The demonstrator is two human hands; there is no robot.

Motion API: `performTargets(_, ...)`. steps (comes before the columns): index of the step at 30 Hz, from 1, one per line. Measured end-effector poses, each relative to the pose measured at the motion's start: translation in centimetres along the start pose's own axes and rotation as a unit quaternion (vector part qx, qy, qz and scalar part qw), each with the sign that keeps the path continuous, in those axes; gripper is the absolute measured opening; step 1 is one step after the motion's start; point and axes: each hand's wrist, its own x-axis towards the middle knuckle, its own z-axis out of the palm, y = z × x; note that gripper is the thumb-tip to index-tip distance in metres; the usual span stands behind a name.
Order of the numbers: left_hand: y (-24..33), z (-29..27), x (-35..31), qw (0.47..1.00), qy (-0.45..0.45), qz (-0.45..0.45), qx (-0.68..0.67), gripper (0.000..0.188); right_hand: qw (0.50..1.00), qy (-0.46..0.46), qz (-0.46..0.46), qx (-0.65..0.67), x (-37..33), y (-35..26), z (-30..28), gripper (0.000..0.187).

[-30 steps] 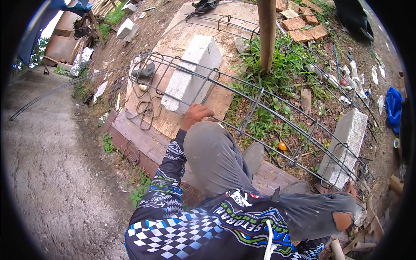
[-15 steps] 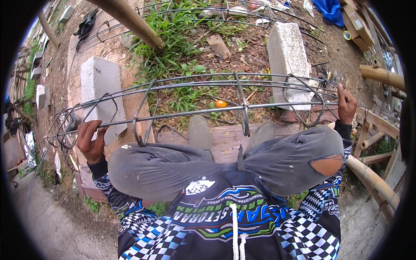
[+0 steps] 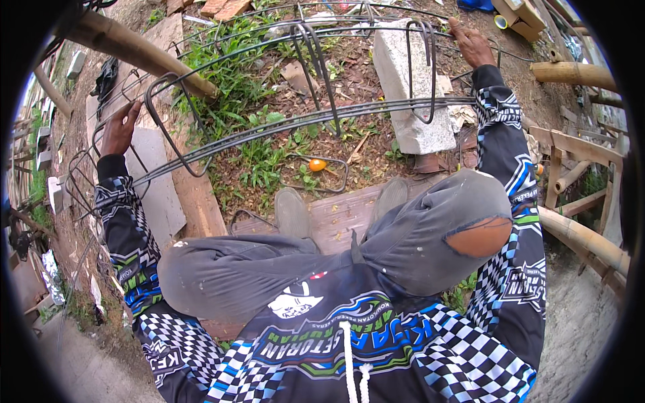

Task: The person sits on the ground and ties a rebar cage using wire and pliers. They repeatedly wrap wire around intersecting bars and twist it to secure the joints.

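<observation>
A long cage of steel rebar (image 3: 269, 127), made of thin rods with bent rectangular stirrups, stretches across in front of me, tilted up above the ground. Toward its left end, my left hand (image 3: 119, 132) has its fingers closed on a far rod. My right hand (image 3: 473, 46) grips the same far side near the right end, arm stretched out. The near rods pass close to my right sleeve. Below the cage stand a pale concrete block (image 3: 422, 127) on the right and another block (image 3: 156, 185) on the left, partly behind the rods.
A small orange rounded object (image 3: 317, 164) lies by a loose stirrup (image 3: 344, 181) near my shoes. A bamboo pole (image 3: 144, 54) slants in at upper left. More bamboo (image 3: 581, 235) and a wooden frame (image 3: 584, 148) stand at right. A cardboard box (image 3: 521, 19) sits far right.
The rebar cage has tipped, its far side rising away from me. Both my hands have moved from its near rod outward to the far side. My view has shifted slightly.
</observation>
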Motion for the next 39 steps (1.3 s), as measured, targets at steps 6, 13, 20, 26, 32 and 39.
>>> performTargets(6,-2.1,3.1,-0.5,0.989,-0.069,-0.021,-0.130,0.066,0.981,0.031,-0.075,0.177,-6.2,-5.7,0.6,0.089)
performTargets(13,-0.9,10.1,-7.3,0.941,0.023,-0.091,-0.326,0.054,0.871,-0.005,-0.007,0.492,-12.6,-6.2,8.9,0.057)
performTargets(20,6.0,6.7,-11.7,0.992,0.043,-0.008,-0.121,0.052,0.835,-0.124,0.030,0.535,-12.4,-10.0,7.0,0.053)
performTargets(26,7.3,8.0,-14.9,0.992,0.056,-0.024,-0.111,0.057,0.869,0.021,-0.076,0.489,-12.2,-4.8,9.4,0.030)
performTargets(32,8.4,9.5,-16.4,0.986,0.104,-0.070,-0.109,0.055,0.848,-0.046,0.005,0.528,-14.1,-7.0,6.1,0.029)
performTargets(39,8.9,8.2,-15.9,0.990,0.076,-0.004,-0.120,0.054,0.890,0.010,-0.022,0.455,-14.6,-4.7,7.2,0.030)
